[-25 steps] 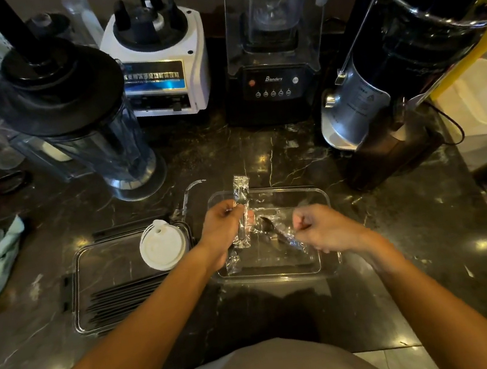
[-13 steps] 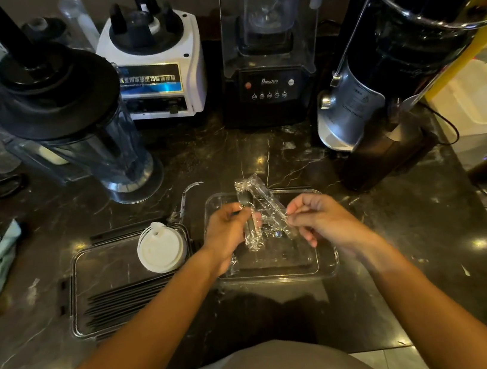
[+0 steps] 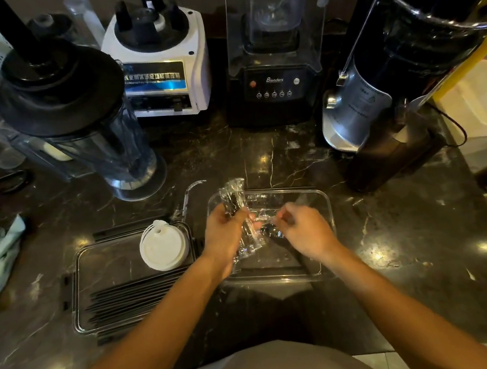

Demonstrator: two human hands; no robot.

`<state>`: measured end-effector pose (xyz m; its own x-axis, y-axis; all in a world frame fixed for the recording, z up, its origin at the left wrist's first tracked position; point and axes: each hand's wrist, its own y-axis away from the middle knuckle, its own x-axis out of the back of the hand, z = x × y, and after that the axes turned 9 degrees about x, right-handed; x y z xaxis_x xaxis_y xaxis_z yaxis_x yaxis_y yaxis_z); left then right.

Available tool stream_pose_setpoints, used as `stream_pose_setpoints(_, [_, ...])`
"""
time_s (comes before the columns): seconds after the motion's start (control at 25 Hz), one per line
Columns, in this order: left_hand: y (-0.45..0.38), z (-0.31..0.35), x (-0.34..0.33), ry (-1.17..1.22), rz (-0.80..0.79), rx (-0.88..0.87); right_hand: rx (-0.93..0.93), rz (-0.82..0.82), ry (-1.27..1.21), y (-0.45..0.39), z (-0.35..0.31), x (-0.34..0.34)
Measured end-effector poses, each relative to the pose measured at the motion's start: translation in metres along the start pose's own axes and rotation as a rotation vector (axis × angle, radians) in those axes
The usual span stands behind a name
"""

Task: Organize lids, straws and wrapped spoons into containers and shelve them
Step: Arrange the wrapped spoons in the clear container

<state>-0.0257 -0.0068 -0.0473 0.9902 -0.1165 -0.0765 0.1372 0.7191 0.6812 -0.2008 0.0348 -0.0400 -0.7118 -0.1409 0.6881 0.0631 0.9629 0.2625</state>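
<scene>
Here, seen from above, a person stands at a dark marble worktop [image 3: 400, 240] with both hands over a clear rectangular container [image 3: 315, 193]. The left hand [image 3: 226, 236] is closed around a small bundle of wrapped spoons [image 3: 233, 198], their crinkled clear wrappers poking up above the fist and trailing below it. The right hand [image 3: 303, 232] has its fingers drawn together, pinching the wrapper of another black spoon [image 3: 269, 231] that lies low in the container, just beside the left hand.

The step in hand looks like gathering the spoons and laying them in this container. To do it well, it would help to line the wrappers up the same way, lay them flat along the container's length, and let go only once they rest on the bottom, since the slick film could slide or spring apart.

To the left, touching or nearly touching this container, sits a second clear tray [image 3: 77, 301]. It holds a row of black straws [image 3: 133, 296] lying along its near side and a stack of white cup lids [image 3: 163, 247] in its far right corner.

Behind, along the back of the worktop, stand a blender jug [image 3: 99, 148], two blender bases and a dark machine at the right. No shelf is in view.
</scene>
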Motion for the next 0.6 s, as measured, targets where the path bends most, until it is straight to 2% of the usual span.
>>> stream_pose_setpoints(0.08, [0.002,0.007,0.007,0.049,0.02,-0.025,0.096,-0.025,0.285,-0.007,0.001,-0.008])
stream_pose_setpoints(0.2, [0.011,0.016,0.017,0.09,0.022,-0.041,0.125,-0.132,0.454,-0.015,0.001,-0.024])
stream_pose_setpoints(0.28, [0.017,0.021,0.028,0.127,0.018,-0.03,0.114,-0.148,0.505,-0.018,0.004,-0.028])
stream_pose_setpoints(0.4, [0.021,0.026,0.041,0.164,0.035,-0.042,0.049,-0.189,0.375,-0.019,0.008,-0.023])
stream_pose_setpoints(0.6, [0.023,0.025,0.038,0.211,0.027,0.01,-0.112,-0.318,-0.145,-0.009,0.011,0.0])
